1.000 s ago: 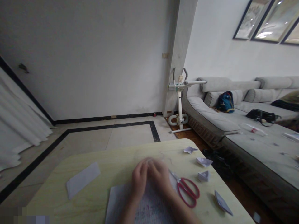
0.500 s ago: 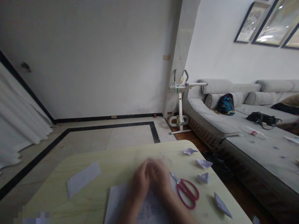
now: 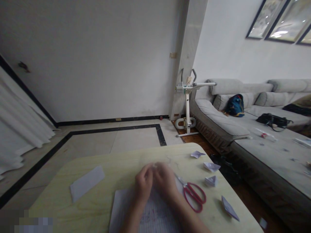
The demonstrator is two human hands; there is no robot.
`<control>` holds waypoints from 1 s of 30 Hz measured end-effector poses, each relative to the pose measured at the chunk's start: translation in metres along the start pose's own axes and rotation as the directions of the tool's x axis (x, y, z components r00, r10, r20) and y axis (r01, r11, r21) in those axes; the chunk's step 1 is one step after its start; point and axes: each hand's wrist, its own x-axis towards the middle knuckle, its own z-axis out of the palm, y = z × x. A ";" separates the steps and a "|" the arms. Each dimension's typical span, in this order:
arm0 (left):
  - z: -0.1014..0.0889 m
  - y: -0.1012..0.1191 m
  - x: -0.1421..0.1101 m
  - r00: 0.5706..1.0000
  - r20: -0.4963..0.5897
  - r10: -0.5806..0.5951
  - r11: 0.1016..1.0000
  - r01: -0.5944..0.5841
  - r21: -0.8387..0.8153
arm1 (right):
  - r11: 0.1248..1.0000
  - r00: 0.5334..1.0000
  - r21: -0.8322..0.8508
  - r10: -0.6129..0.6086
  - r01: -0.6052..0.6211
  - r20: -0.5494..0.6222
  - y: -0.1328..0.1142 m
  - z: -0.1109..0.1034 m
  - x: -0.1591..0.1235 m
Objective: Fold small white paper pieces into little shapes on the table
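Note:
My left hand (image 3: 143, 182) and my right hand (image 3: 164, 179) meet above the table, fingers curled and fingertips together. Only a tiny pale spot shows between the fingertips, too small and blurred to name. Beneath my wrists lies a lined, written-on sheet or notebook (image 3: 123, 207). Scissors with red handles (image 3: 195, 195) rest just right of my right hand, blades pointing toward it. Beyond them sit small folded paper boats (image 3: 212, 167), several in a loose row along the right edge. On the left is a flat white paper strip (image 3: 87, 183).
The pale wooden table (image 3: 58, 194) has rounded far corners. A grey sofa (image 3: 267, 155) stands to the right, bearing a blue backpack (image 3: 235, 105) and a black bag (image 3: 274, 121). White exercise equipment (image 3: 187, 110) stands by the pillar, and a white curtain (image 3: 21, 129) hangs at left.
My hands stay together, with the fingers turned slightly and less blurred now. The whole view has shifted a little; the scissors and paper pieces keep their places on the table.

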 end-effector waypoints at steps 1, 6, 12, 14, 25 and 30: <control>0.000 -0.001 0.000 1.000 -0.006 -0.013 1.000 0.013 -0.019 | 1.000 1.000 0.015 -0.025 0.025 0.010 0.002 0.000 0.000; -0.001 -0.002 0.003 0.996 -0.030 -0.084 0.994 0.082 -0.074 | 0.991 0.993 0.076 -0.112 0.109 0.032 0.011 0.002 0.000; -0.005 0.006 0.003 0.995 0.001 -0.103 0.993 0.103 -0.061 | 0.993 0.998 0.099 -0.070 0.070 -0.010 0.007 0.001 -0.001; -0.005 0.008 0.003 0.997 0.006 -0.080 0.996 0.081 -0.042 | 0.993 0.999 0.101 -0.053 0.054 -0.012 0.005 0.001 -0.001; -0.006 0.014 0.005 0.989 0.003 -0.147 0.982 0.147 -0.119 | 0.991 1.000 0.132 -0.013 0.011 0.010 0.002 -0.001 -0.001; -0.007 0.016 0.005 0.980 0.036 -0.193 0.966 0.197 -0.166 | 0.983 0.998 0.174 0.053 -0.057 0.024 -0.001 -0.002 0.000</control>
